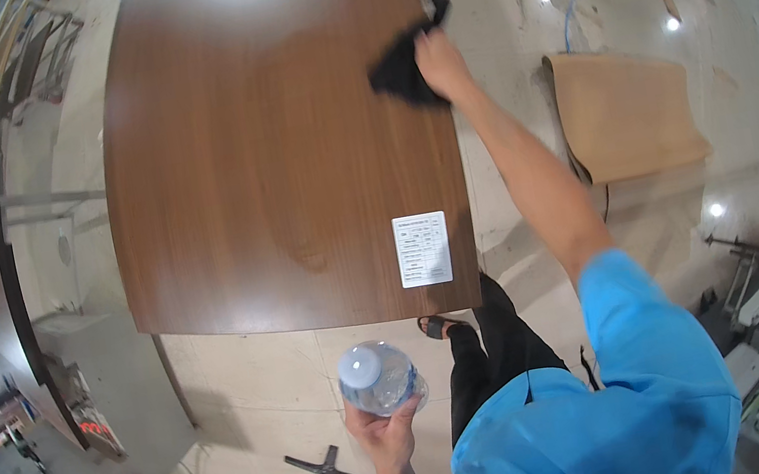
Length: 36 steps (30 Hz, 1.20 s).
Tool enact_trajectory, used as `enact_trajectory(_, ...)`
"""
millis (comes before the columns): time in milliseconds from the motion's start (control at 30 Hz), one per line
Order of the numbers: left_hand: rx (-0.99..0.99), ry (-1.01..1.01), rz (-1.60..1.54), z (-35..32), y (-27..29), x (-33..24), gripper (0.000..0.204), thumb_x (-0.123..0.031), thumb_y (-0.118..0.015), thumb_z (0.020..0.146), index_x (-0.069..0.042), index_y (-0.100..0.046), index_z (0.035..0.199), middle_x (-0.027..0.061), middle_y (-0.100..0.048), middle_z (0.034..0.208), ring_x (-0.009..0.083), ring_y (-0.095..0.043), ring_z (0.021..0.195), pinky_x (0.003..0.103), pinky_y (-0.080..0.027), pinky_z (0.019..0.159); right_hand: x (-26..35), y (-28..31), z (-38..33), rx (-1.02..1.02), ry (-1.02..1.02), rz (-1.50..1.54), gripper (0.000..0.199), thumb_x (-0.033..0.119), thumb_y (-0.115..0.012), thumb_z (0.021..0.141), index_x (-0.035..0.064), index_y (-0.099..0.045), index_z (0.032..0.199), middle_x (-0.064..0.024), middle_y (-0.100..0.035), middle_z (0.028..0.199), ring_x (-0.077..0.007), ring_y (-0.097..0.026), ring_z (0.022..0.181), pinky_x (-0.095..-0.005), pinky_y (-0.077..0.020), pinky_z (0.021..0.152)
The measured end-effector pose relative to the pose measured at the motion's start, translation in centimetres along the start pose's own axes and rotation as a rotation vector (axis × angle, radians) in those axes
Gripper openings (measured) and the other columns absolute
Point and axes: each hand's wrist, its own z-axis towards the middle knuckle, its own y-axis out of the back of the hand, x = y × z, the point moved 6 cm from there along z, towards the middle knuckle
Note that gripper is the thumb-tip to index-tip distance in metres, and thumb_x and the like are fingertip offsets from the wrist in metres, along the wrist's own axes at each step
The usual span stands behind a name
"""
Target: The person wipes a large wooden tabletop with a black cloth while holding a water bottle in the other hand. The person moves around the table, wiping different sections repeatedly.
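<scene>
right hand (440, 59) – black cloth (401, 71) on glossy wood panel (264, 156) | left hand (386, 434) – clear plastic bottle (379, 376)

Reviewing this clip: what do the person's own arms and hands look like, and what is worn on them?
Both hands, the left hand and the right hand, are bare, with no gloves, rings or watch visible. The forearms are uncovered too. A loose bright blue short sleeve covers the right upper arm, part of a blue shirt. No markings or cables show.

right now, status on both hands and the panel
Left hand gripping clear water bottle, held off the panel. Right hand pressing black cloth on brown wood panel near its right edge. White label at near corner; nothing else on it.
</scene>
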Motion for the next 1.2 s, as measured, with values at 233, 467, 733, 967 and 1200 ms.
enact_trajectory(233,0.088,0.035,0.015,0.5,-1.9,0.0,0.072,-0.016,-0.091,0.075,0.003,-0.054,0.134,0.0114,-0.066,0.122,0.0205,-0.065,0.111,0.036,-0.052,0.099,0.2,0.4,-25.6,0.136,-0.188,0.185,0.050,0.030,-0.040,0.108,-0.0151,-0.043,0.131,-0.0430,-0.056,0.123,-0.0547,-0.061,0.109,-0.0561,-0.0481,0.096)
enact_trajectory(467,0.134,-0.028,0.030,0.7,-3.7,-2.1,0.073,-0.013,-0.090,0.075,0.003,-0.053,0.135,0.0130,-0.064,0.128,0.0204,-0.065,0.112,0.035,-0.053,0.098,-0.2,-0.2,-11.4,0.118,-0.351,0.325,0.049,0.035,-0.039,0.107,-0.0106,-0.055,0.117,-0.0379,-0.065,0.101,-0.0558,-0.062,0.099,-0.0594,-0.0503,0.084)
enact_trajectory(733,0.130,-0.056,0.032,-0.3,-4.2,-3.6,0.073,-0.015,-0.091,0.074,0.004,-0.055,0.134,0.0146,-0.064,0.131,0.0226,-0.063,0.116,0.037,-0.049,0.102,0.7,0.2,-14.3,0.069,-0.385,0.498,0.071,0.042,-0.038,0.105,-0.0196,-0.035,0.140,-0.0464,-0.054,0.126,-0.0567,-0.054,0.121,-0.0564,-0.0411,0.106)
enact_trajectory(967,0.060,-0.033,0.012,-0.4,-5.4,-3.9,0.078,-0.017,-0.092,0.073,0.004,-0.052,0.136,0.0155,-0.063,0.131,0.0233,-0.062,0.117,0.038,-0.050,0.102,-0.1,0.0,-8.0,-0.004,-0.351,0.523,0.068,0.046,-0.041,0.103,-0.0197,-0.048,0.120,-0.0459,-0.060,0.110,-0.0564,-0.059,0.110,-0.0554,-0.0471,0.096)
enact_trajectory(1200,0.014,-0.105,-0.010,0.4,-7.6,-5.5,0.098,-0.029,-0.093,0.071,-0.001,-0.038,0.146,0.0175,-0.057,0.131,0.0267,-0.060,0.114,0.040,-0.052,0.096,1.7,0.6,-29.6,0.395,-0.527,0.484,0.055,0.036,-0.035,0.107,-0.0094,-0.039,0.137,-0.0412,-0.058,0.123,-0.0549,-0.059,0.115,-0.0578,-0.0452,0.099)
